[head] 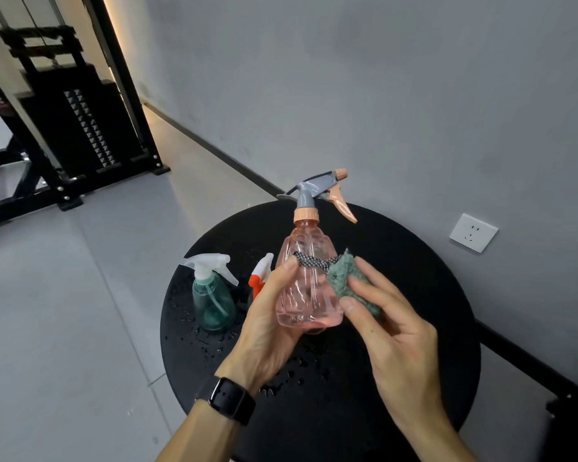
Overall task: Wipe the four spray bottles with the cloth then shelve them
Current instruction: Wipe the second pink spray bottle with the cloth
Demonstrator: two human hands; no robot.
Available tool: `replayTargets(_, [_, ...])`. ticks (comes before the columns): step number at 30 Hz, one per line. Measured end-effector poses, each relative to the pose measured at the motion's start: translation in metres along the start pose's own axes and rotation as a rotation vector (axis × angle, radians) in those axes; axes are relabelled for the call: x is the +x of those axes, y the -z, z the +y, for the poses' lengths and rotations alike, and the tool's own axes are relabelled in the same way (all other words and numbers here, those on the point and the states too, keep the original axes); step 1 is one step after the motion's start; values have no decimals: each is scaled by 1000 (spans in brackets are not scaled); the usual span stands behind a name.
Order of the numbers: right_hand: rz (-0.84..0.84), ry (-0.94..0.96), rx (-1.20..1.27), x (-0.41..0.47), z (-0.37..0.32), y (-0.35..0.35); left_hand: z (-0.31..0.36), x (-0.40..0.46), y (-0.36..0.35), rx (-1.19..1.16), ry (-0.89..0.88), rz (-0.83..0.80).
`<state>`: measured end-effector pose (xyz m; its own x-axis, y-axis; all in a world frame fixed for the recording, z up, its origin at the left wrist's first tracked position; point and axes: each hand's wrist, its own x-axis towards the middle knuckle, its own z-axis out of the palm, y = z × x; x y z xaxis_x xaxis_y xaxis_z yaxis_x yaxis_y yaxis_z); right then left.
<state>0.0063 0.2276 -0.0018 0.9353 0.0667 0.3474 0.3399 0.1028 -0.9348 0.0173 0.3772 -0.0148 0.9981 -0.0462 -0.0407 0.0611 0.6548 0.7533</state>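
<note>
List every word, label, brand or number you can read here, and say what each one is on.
None can be read.
Pink bottle: no label shows.
Teal bottle: no label shows.
Orange-capped bottle: mostly hidden behind the left hand; no text shows.
Cloth in the right hand: patterned, no words.
Watch: only the black band shows.
Wall socket: holes only, no markings legible.

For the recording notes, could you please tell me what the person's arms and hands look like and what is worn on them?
Both hands are bare, with no gloves or rings visible. The left hand has a black watch with a wide black strap on its wrist. The right hand has nothing on its wrist. Both forearms are uncovered as far as the picture shows, with no sleeves in view.
</note>
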Motion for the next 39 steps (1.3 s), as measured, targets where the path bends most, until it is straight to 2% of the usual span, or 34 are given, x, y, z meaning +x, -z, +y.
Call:
replayTargets(4, [1, 9, -37, -1, 1, -1, 0, -3, 1, 35, -2, 43])
replayTargets(12, [27, 6, -34, 11, 1, -5, -7, -6, -1, 251, 16, 114])
replayTargets(17, [54, -32, -4, 22, 2, -4, -9, -5, -5, 314, 80, 96])
replayTargets(25, [33, -77, 15, 16, 1, -1, -13, 0, -1, 179, 59, 102])
replayTargets(31, [8, -31, -5, 4, -1, 4, -6, 6, 0, 81, 26, 139])
replayTargets(35, [-5, 28, -41, 0, 1, 1, -6, 9, 5, 67, 11, 89])
replayTargets(39, [3, 46, -74, 3, 3, -2, -2, 6, 0, 75, 14, 114])
